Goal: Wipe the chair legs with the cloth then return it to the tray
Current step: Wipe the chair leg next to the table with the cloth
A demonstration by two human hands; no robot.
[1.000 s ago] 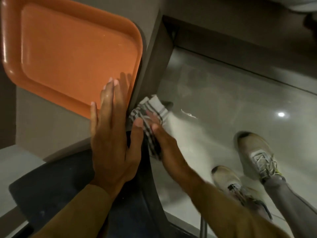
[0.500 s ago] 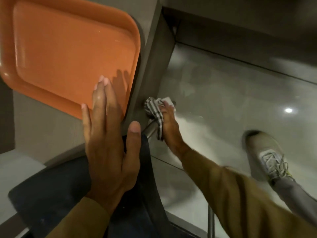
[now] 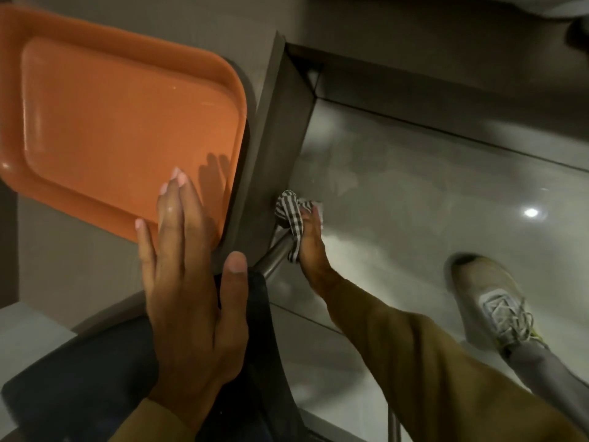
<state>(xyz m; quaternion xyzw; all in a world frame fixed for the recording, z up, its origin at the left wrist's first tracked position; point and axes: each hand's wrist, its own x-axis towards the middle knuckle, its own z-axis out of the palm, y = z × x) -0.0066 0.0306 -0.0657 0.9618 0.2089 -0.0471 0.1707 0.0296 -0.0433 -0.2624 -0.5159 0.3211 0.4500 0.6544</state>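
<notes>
My right hand reaches down beside the table and grips a grey-and-white checked cloth, wrapped around a slanting metal chair leg. My left hand lies flat with fingers spread on the dark chair seat, its fingertips over the edge of the orange tray. The tray sits bare on the grey table. A second chair leg shows at the bottom edge.
The table's dark side panel drops to the glossy grey floor right next to the cloth. My shoe stands on the floor at the right. A dark skirting runs along the far wall.
My right hand has slid the cloth down the chair leg, away from the seat edge, and more bare leg shows above it. One of my feet has left the view. My left hand stays put.
</notes>
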